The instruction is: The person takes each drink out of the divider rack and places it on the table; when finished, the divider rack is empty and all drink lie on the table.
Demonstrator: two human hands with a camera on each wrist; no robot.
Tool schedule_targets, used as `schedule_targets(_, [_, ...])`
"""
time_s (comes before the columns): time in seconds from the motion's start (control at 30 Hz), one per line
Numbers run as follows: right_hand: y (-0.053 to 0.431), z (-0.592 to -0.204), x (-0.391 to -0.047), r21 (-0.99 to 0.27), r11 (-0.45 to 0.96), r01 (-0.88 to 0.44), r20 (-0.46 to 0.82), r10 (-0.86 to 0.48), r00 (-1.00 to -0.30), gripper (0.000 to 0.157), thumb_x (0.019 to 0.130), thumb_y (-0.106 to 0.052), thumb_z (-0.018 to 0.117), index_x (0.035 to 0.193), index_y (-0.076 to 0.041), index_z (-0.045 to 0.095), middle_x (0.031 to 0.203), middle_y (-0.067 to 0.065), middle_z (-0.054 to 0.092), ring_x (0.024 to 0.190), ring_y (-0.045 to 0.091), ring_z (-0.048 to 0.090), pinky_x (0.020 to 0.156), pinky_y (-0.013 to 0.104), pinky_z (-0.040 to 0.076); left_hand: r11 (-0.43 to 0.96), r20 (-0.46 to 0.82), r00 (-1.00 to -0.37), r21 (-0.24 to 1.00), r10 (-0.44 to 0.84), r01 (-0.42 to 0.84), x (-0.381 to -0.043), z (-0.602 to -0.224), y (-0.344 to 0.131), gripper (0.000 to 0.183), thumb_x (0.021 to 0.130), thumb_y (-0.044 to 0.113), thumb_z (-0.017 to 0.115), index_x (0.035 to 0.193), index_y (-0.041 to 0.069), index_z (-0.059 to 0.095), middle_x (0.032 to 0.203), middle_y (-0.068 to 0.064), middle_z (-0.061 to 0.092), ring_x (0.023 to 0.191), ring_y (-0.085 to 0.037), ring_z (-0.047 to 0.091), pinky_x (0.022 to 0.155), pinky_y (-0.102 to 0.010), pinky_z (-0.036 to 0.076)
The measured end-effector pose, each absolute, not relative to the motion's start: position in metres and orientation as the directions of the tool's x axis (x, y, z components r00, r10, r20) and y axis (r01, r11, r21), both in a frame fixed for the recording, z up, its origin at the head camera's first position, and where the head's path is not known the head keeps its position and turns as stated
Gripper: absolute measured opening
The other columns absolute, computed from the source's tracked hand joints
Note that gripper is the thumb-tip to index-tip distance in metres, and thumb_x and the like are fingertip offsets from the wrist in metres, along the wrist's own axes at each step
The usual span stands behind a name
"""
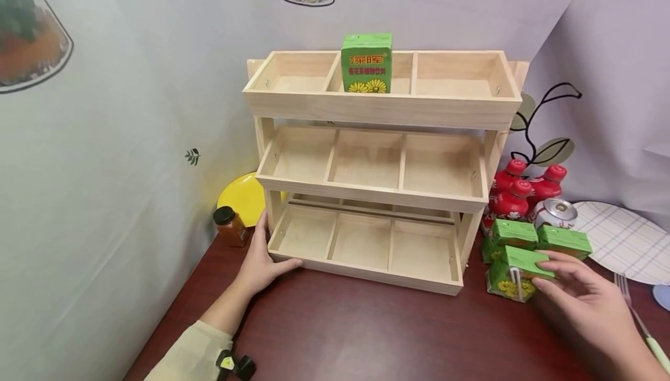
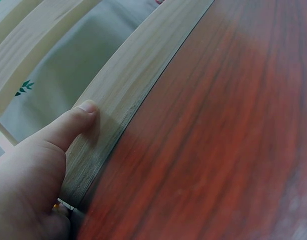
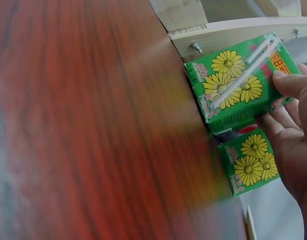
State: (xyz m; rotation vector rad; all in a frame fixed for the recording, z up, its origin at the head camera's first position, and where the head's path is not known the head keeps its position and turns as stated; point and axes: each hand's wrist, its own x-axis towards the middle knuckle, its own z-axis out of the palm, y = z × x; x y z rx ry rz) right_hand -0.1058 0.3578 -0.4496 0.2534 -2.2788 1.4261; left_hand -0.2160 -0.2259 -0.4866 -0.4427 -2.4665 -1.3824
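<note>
A three-tier wooden shelf [image 1: 366,196] stands on the table, each tier split into compartments. My left hand [image 1: 259,266] grips its bottom left corner. The thumb [image 2: 76,122] presses the front board in the left wrist view; the other fingers are mostly hidden. At the right, my right hand [image 1: 591,294] holds a green drink carton [image 1: 513,279] with yellow flowers and a straw on its side. The thumb lies on one side of this carton and the fingers reach round the other. Two more green cartons [image 1: 510,231] stand just behind it. Another green carton [image 1: 367,64] sits upright in the top middle compartment.
Red bottles [image 1: 513,199] and a can [image 1: 556,212] crowd behind the cartons. A checked plate [image 1: 623,235] and a fork [image 1: 635,311] lie at the right. A yellow plate [image 1: 243,198] and a black-lidded jar [image 1: 230,227] stand left of the shelf.
</note>
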Motion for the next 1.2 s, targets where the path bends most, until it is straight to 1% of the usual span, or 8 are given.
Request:
schedule_targets(0.13, [0.361,-0.453,-0.107,-0.83,0.288,-0.478,0.501,0.008,-0.865,0.038,0.073,0.031,0.063,0.108,0.019,0.059,0.128,0.015,0.058,0.115,0.014,0.057,0.087,0.02,0.047,0.485,0.387,-0.912,0.776,0.138,0.403,-0.213,-0.476,-0.221,0.137,0.057,0.03,0.095,0.156,0.025,0.001,0.155,-0.006,0.022,0.136,-0.024,0.03,0.106,-0.052,0.027])
schedule_targets(0.27, [0.362,-0.447,-0.103,-0.795,0.358,-0.489,0.508,-0.047,-0.86,0.041,0.07,0.033,0.063,0.107,0.016,0.061,0.132,0.021,0.05,0.119,0.014,0.053,0.087,0.019,0.047,0.464,0.398,-0.903,0.776,0.164,0.426,-0.206,-0.458,-0.212,0.134,0.059,0.021,0.095,0.156,0.015,0.003,0.154,-0.013,0.023,0.135,-0.03,0.031,0.105,-0.055,0.027])
schedule_targets(0.37, [0.36,-0.437,-0.1,-0.77,0.43,-0.472,0.504,-0.045,-0.863,0.043,0.067,0.034,0.065,0.106,0.015,0.062,0.133,0.024,0.048,0.122,0.016,0.05,0.089,0.017,0.045,0.462,0.409,-0.898,0.772,0.163,0.436,-0.211,-0.466,-0.213,0.134,0.058,0.024,0.095,0.156,0.02,0.003,0.154,-0.009,0.023,0.135,-0.027,0.031,0.106,-0.054,0.027])
schedule_targets(0.53, [0.354,-0.418,-0.104,-0.793,0.2,-0.575,0.583,-0.027,-0.812,0.037,0.067,0.037,0.059,0.101,0.023,0.059,0.131,0.031,0.047,0.125,0.025,0.047,0.095,0.019,0.042,0.473,0.389,-0.909,0.779,0.148,0.411,-0.221,-0.485,-0.221,0.137,0.056,0.034,0.095,0.155,0.032,0.001,0.155,0.001,0.022,0.136,-0.02,0.03,0.106,-0.05,0.028])
schedule_targets(0.67, [0.344,-0.395,-0.115,-0.755,0.066,-0.653,0.652,-0.028,-0.757,0.029,0.068,0.036,0.059,0.095,0.025,0.06,0.127,0.034,0.049,0.122,0.029,0.049,0.093,0.021,0.044,0.48,0.399,-0.906,0.772,0.143,0.416,-0.219,-0.483,-0.222,0.137,0.055,0.033,0.096,0.156,0.029,0.002,0.154,-0.001,0.024,0.135,-0.021,0.032,0.106,-0.049,0.028])
schedule_targets(0.83, [0.324,-0.353,-0.138,-0.657,-0.037,-0.753,0.751,-0.12,-0.65,0.02,0.069,0.031,0.064,0.088,0.025,0.061,0.121,0.036,0.051,0.119,0.032,0.051,0.094,0.023,0.044,0.458,0.41,-0.901,0.78,0.138,0.425,-0.206,-0.467,-0.218,0.134,0.058,0.023,0.095,0.156,0.019,0.004,0.153,-0.011,0.025,0.134,-0.027,0.032,0.105,-0.052,0.028])
schedule_targets(1.03, [0.294,-0.299,-0.156,-0.583,-0.121,-0.804,0.806,-0.214,-0.552,0.028,0.07,0.025,0.07,0.094,0.029,0.058,0.117,0.036,0.052,0.116,0.035,0.051,0.092,0.026,0.047,0.458,0.396,-0.905,0.782,0.159,0.423,-0.198,-0.457,-0.214,0.133,0.06,0.016,0.094,0.156,0.011,0.003,0.153,-0.017,0.024,0.134,-0.033,0.032,0.104,-0.051,0.029])
schedule_targets(1.2, [0.276,-0.271,-0.173,-0.539,-0.199,-0.819,0.84,-0.202,-0.504,0.037,0.07,0.024,0.071,0.1,0.033,0.053,0.12,0.039,0.049,0.112,0.036,0.054,0.091,0.03,0.048,0.451,0.411,-0.9,0.783,0.144,0.429,-0.202,-0.462,-0.216,0.133,0.058,0.019,0.095,0.156,0.015,0.005,0.153,-0.013,0.025,0.134,-0.029,0.032,0.104,-0.053,0.028])
